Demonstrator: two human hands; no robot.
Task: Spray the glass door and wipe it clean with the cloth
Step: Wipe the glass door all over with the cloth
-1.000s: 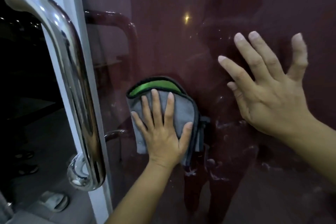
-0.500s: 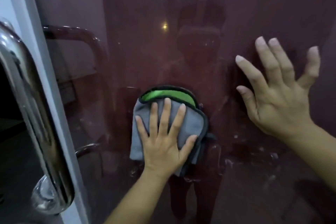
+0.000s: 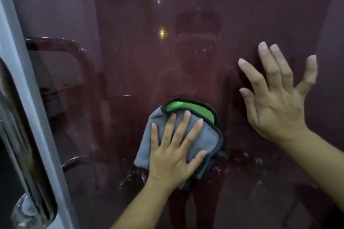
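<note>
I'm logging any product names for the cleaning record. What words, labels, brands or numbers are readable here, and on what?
None can be read. The cloth under the left hand shows no tag or print. The glass door, its metal handle and the right hand carry no lettering either.

The dark, reflective glass door carries a folded grey cloth with a green inner face pressed flat against it, and pale smears just right of the cloth.
</note>
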